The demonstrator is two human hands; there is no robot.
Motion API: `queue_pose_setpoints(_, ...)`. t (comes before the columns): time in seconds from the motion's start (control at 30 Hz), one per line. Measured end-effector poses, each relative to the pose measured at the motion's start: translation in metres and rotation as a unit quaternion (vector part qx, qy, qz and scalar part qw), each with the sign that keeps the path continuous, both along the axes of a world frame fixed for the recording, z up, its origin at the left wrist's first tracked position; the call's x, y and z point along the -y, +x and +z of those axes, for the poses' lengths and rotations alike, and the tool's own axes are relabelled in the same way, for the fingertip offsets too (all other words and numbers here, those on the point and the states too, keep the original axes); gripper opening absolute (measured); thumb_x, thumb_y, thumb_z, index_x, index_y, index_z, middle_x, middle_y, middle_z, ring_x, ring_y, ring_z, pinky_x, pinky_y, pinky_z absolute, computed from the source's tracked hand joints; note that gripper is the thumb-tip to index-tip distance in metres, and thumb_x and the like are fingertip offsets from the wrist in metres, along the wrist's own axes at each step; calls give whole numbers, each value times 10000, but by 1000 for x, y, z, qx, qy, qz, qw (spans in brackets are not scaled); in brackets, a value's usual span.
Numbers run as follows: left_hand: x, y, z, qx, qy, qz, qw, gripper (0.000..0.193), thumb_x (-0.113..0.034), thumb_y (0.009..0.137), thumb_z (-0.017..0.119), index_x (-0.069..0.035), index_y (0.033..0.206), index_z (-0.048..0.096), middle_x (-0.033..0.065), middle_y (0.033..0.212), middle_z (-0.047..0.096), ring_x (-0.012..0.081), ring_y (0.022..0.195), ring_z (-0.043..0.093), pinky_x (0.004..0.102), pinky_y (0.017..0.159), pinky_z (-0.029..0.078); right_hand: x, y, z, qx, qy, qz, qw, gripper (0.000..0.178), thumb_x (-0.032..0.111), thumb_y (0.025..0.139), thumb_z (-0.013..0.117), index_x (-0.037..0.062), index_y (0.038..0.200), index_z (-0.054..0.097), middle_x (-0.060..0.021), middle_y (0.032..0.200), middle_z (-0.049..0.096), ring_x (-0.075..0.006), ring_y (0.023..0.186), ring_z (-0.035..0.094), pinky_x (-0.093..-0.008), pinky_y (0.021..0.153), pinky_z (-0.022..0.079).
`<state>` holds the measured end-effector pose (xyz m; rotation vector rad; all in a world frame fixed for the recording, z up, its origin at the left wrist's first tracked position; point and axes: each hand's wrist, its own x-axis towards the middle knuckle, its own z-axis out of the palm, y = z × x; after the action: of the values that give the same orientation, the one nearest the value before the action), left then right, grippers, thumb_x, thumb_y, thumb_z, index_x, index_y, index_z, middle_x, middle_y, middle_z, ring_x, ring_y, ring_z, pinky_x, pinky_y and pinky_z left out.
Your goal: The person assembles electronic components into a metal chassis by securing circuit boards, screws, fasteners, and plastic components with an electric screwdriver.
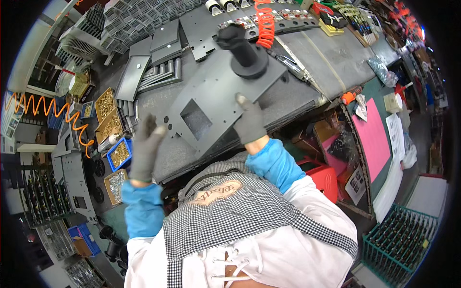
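A flat grey metal panel (218,96) with a square cutout and small holes lies tilted across the bench's front edge. A black flanged post (247,60) stands upright on its far right part. My right hand (251,120), in a grey glove, grips the panel's near edge, thumb on top and the other fingers mostly hidden. My left hand (148,149), also gloved, is raised left of the panel, apart from it. Its fingers point away from me, slightly blurred, with nothing visible in them.
Left of the panel stand bins of brass-coloured fasteners (110,125), a blue tray (120,154) and a box of silvery screws (116,186). Bent metal parts (161,77) lie behind. An orange coiled hose (265,26) hangs over a screwdriver-like tool (293,67).
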<state>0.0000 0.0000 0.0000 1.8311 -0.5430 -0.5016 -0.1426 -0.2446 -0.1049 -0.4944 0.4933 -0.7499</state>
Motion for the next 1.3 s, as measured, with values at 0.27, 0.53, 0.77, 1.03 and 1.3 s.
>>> queue_pose_setpoints(0.27, 7, -42, -115, -355, 58, 35, 932, 711, -341, 941, 650, 21, 1488, 375, 126, 1198, 585, 172, 904, 549, 310, 803, 494, -7, -43, -133, -287, -282, 73, 913, 358, 231, 1036, 551, -32, 1278, 553, -94, 1210, 656, -216, 1101, 620, -309, 993, 492)
queue_pose_setpoints(0.53, 29, -37, -127, -351, 108, -111, 923, 552, -315, 958, 621, -55, 1425, 481, 56, 1026, 607, 134, 820, 540, 296, 710, 472, 61, -57, -210, -67, -25, 33, 997, 268, 89, 981, 612, -21, 1224, 621, -93, 1106, 694, -212, 1015, 655, -306, 874, 518)
queue_pose_setpoints(0.77, 40, -38, -124, -206, 156, -11, 966, 516, -322, 956, 613, -10, 1362, 548, 104, 1126, 649, 187, 924, 606, 327, 816, 500, 37, -53, -70, -133, 115, 203, 963, 327, 230, 1013, 582, -8, 1234, 546, -117, 1254, 578, -256, 1140, 568, -450, 1050, 485)
queue_pose_setpoints(1.03, 17, 44, -115, 45, 109, 227, 967, 537, -309, 886, 692, 35, 1284, 584, 214, 1189, 681, 300, 1112, 660, 373, 972, 498, 133, -106, -5, -328, -142, 484, 799, 380, 288, 959, 565, -24, 1151, 665, -96, 950, 703, -147, 766, 613, -288, 693, 491)
queue_pose_setpoints(1.3, 23, 182, -76, 150, 337, 212, 905, 407, -246, 856, 659, -98, 1234, 631, 172, 1202, 674, 389, 1119, 625, 451, 986, 482, 163, -107, -2, -457, -232, 364, 778, 240, 209, 945, 627, 12, 1075, 673, -84, 907, 705, -162, 733, 644, -295, 627, 517)
